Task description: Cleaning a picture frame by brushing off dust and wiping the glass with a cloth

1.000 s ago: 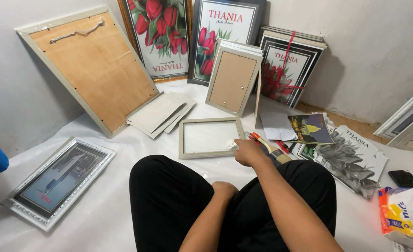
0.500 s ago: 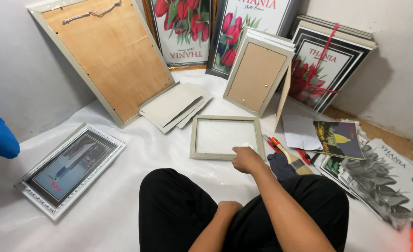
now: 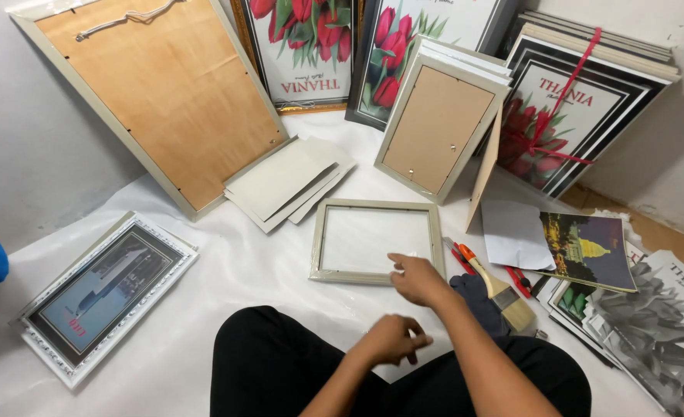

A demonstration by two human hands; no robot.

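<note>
The left hand (image 3: 392, 340) hangs over the black lap, fingers curled loosely and holding nothing. The right hand (image 3: 418, 279) rests on the near edge of the small frame (image 3: 377, 241), fingers spread a little, as if to keep it flat. The frame lies face up on the white floor sheet (image 3: 226, 293), just in front of the knees. A brush (image 3: 496, 289) lies just right of it, near at hand. Farther back, flat boards (image 3: 284, 181) lie in a pile, and big frames (image 3: 164, 100) lean on the wall so they stay upright.
</note>
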